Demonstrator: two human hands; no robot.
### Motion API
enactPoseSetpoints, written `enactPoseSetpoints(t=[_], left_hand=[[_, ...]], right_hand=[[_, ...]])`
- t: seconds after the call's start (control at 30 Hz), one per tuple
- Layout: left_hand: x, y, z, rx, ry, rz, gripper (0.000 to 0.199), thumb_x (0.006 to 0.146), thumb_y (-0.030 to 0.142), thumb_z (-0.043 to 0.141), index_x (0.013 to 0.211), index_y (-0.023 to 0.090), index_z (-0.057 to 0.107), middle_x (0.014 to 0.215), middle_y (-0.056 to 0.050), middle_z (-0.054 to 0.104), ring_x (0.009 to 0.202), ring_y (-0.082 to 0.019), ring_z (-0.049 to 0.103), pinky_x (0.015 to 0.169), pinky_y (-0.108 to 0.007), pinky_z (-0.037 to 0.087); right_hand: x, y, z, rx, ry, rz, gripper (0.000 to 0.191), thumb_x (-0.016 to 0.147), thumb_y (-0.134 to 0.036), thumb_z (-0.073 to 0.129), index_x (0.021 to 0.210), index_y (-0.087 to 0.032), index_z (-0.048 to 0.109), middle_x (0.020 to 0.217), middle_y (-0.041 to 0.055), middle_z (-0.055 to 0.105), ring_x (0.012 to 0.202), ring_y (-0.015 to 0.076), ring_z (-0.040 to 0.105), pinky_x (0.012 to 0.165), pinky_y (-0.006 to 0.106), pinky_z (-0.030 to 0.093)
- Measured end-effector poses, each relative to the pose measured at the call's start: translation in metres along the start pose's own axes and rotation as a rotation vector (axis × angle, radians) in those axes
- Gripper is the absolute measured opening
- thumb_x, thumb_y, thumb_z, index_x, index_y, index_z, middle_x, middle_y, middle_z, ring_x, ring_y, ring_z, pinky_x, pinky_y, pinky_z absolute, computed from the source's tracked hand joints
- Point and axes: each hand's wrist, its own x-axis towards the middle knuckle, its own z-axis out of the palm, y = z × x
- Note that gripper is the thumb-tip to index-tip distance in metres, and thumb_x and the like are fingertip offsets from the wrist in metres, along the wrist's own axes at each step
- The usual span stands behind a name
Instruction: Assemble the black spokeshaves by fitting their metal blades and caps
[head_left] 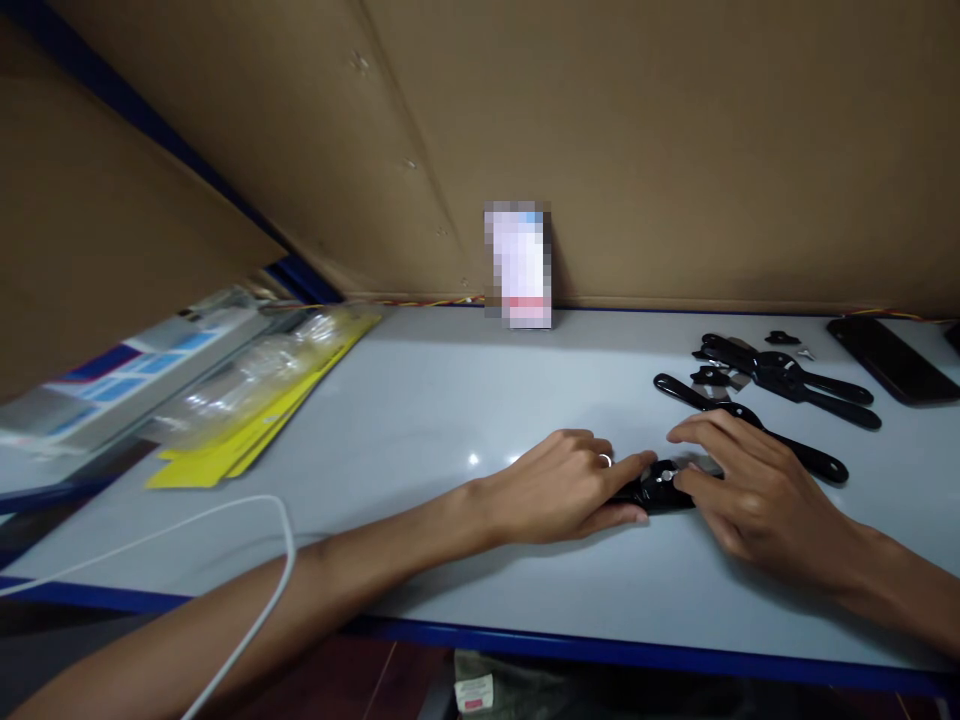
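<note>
The black tool (661,497) lies on the bench (420,400) between both hands, long axis running roughly left to right, its left end in the left hand's (559,485) grip; whether the right hand's (765,500) nearby grip holds anything, one cannot tell.

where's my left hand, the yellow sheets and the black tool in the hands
left hand (551,492): head view, back of the hand
yellow sheets (196,470): head view, near end
black tool (660,498): head view, body between the fingers

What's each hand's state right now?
Left hand: closed on the black spokeshave.
Right hand: fingers curled beside its silver screw; whether they grip cannot be told.
</note>
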Motion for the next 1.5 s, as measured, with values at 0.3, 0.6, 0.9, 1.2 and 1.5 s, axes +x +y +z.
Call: enactPoseSetpoints(t=[0.3,0.6,0.9,1.2,1.5], left_hand=[[0.0000,0.0005,-0.0003,0.003,-0.020,-0.010,0.057,0.103,0.058,0.031,0.134,0.014,0.052,0.075,-0.004,0.067,0.062,-0.021,0.065,0.059,-0.034,0.048],[-0.0003,-0.0002,-0.0001,0.016,0.019,0.007,0.055,0.104,0.055,0.030,0.135,0.014,0.050,0.074,-0.003,0.066,0.059,-0.020,0.064,0.057,-0.034,0.048],[-0.0014,-0.0009,-0.0001,-0.009,0.037,0.011,0.053,0.105,0.053,0.029,0.133,0.014,0.051,0.071,-0.002,0.063,0.057,-0.019,0.061,0.055,-0.033,0.045],[-0.0018,-0.0011,0.0017,-0.017,0.053,-0.005,0.054,0.105,0.055,0.028,0.131,0.014,0.051,0.072,-0.003,0.064,0.057,-0.017,0.060,0.054,-0.031,0.043],[-0.0029,-0.0007,0.0001,-0.063,0.023,-0.040,0.050,0.104,0.057,0.027,0.105,0.016,0.055,0.071,-0.002,0.064,0.057,-0.017,0.058,0.054,-0.031,0.043]], right_hand=[[-0.0022,0.0005,-0.0003,-0.040,-0.031,0.019,0.031,0.085,0.004,0.045,0.075,-0.014,0.069,0.101,0.0157,0.067,0.100,0.0283,0.060,0.075,0.040,0.055],[-0.0001,0.0007,-0.0017,0.050,-0.059,0.041,0.024,0.085,-0.003,0.051,0.095,-0.010,0.071,0.104,0.0172,0.066,0.100,0.0285,0.058,0.078,0.043,0.055],[0.0008,-0.0030,0.0010,0.131,-0.086,0.103,0.018,0.095,-0.021,0.056,0.101,-0.011,0.070,0.100,0.0142,0.064,0.091,0.0250,0.057,0.075,0.040,0.052],[0.0015,0.0032,0.0049,0.223,-0.182,0.197,0.023,0.092,-0.033,0.063,0.104,-0.014,0.068,0.096,0.0107,0.064,0.090,0.0242,0.057,0.080,0.042,0.052],[0.0020,0.0012,0.0069,0.268,-0.208,0.347,0.013,0.092,-0.021,0.057,0.098,-0.016,0.068,0.092,0.0072,0.064,0.086,0.0223,0.057,0.078,0.040,0.049]])
